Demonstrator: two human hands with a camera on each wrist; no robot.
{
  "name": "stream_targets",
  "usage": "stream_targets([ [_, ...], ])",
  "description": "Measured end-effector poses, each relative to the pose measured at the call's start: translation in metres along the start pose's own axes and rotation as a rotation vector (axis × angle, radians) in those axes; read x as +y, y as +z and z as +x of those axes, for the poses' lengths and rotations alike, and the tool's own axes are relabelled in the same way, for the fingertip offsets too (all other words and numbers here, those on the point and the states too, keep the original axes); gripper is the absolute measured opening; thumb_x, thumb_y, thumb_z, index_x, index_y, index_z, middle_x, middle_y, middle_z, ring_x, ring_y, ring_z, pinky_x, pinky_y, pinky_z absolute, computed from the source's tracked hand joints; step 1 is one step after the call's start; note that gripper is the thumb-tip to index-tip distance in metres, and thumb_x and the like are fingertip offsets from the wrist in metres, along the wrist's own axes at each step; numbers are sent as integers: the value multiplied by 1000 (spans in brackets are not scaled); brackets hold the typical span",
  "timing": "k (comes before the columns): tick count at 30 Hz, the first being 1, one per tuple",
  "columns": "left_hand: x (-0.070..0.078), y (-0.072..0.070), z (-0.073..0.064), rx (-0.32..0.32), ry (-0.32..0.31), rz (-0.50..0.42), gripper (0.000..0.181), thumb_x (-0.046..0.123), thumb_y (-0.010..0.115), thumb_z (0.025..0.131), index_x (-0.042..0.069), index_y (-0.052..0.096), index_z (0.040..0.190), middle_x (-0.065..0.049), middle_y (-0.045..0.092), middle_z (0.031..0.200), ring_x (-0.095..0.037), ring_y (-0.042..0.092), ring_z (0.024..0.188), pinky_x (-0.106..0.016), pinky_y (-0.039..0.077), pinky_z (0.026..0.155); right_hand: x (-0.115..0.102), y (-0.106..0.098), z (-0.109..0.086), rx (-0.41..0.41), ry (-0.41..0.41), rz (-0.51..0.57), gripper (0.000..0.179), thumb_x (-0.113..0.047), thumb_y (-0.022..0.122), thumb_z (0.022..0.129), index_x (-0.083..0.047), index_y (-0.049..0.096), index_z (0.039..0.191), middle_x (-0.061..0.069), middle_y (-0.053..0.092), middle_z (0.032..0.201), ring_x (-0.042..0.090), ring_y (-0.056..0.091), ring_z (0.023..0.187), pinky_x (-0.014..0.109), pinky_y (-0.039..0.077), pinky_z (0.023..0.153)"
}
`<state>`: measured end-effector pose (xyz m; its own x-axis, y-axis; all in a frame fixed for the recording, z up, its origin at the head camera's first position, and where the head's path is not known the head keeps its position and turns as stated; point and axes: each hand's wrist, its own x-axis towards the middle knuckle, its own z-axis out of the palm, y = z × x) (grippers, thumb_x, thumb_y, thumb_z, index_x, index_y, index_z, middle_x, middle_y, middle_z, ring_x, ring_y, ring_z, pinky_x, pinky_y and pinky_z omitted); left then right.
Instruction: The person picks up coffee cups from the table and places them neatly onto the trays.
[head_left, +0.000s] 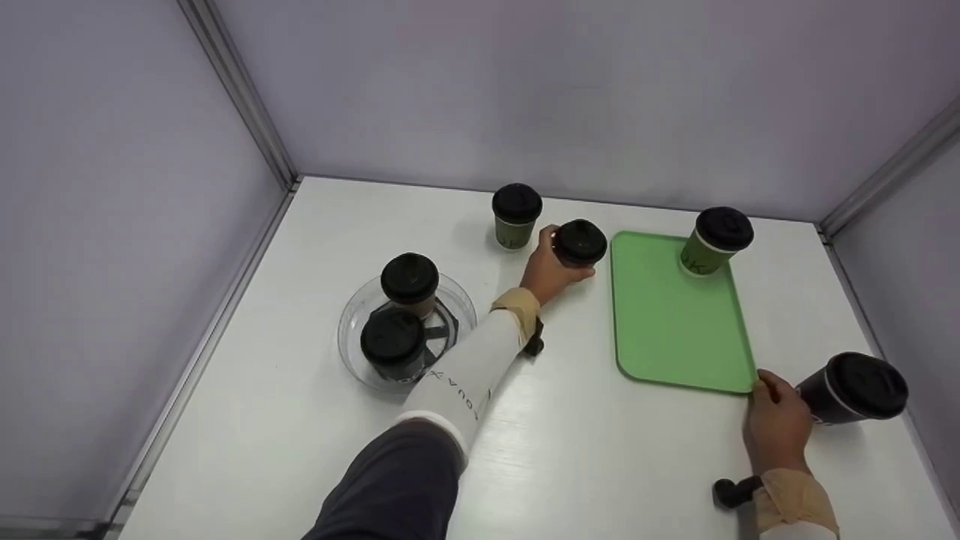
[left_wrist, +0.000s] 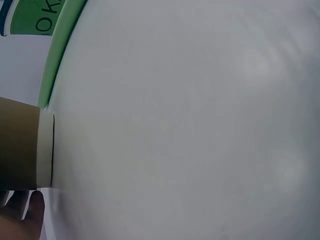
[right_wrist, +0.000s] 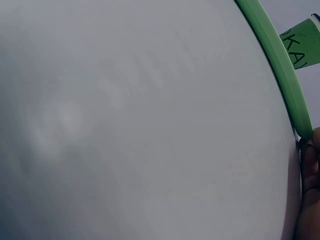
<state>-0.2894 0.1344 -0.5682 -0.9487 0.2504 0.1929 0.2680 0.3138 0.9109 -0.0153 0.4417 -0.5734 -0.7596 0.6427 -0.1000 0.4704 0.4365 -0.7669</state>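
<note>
My left hand (head_left: 550, 268) grips a brown paper coffee cup (left_wrist: 19, 145) with a black lid (head_left: 580, 241), just left of the green tray (head_left: 675, 322). In the left wrist view, fingertips lie along the cup's side near its white base. My right hand (head_left: 778, 420) pinches the tray's near right corner, fingers above and below the rim in the right wrist view. A green cup (head_left: 705, 251) with a black lid stands at the tray's far right. Close behind my left hand is another green lidded cup (head_left: 515, 217).
Left of my arm, a clear round dish (head_left: 349, 330) with a dark spoked base bears two lidded cups, one brownish (head_left: 412, 281) and one dark (head_left: 393, 345). A larger dark lidded cup (head_left: 851, 390) is right beside my right hand. Pale panels (head_left: 585, 97) enclose the white table (head_left: 570, 450).
</note>
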Motion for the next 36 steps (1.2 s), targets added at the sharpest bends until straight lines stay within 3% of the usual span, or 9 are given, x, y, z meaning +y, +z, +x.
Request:
stream_targets([
  [18, 7, -3, 5, 4, 39, -20, 100, 38, 90, 66, 12, 31, 143, -5, 50, 137, -12, 46, 125, -26, 35, 103, 4, 4, 1, 7, 6, 5, 45, -30, 41, 105, -9, 50, 143, 14, 50, 141, 33, 40, 133, 45, 33, 108],
  [24, 17, -5, 8, 10, 49, -11, 100, 40, 90, 67, 13, 31, 142, -5, 49, 137, -12, 46, 126, -26, 36, 103, 2, 3, 1, 12, 9, 3, 45, -29, 41, 104, -8, 50, 143, 15, 50, 141, 33, 41, 132, 45, 33, 107],
  [30, 32, -8, 6, -26, 62, -15, 100, 38, 88, 70, 13, 27, 145, -3, 46, 140, -10, 42, 129, -26, 33, 105, 2, 3, 1, 16, -11, 3, 44, -28, 41, 105, -7, 50, 142, 16, 52, 139, 33, 43, 130, 45, 35, 106],
  [36, 37, -6, 10, -30, 85, -7, 97, 36, 88, 71, 16, 28, 144, -1, 47, 139, -8, 42, 127, -25, 32, 105, 2, 2, 0, 29, -44, -4, 43, -28, 42, 105, -6, 53, 140, 17, 55, 135, 32, 46, 126, 45, 37, 102],
])
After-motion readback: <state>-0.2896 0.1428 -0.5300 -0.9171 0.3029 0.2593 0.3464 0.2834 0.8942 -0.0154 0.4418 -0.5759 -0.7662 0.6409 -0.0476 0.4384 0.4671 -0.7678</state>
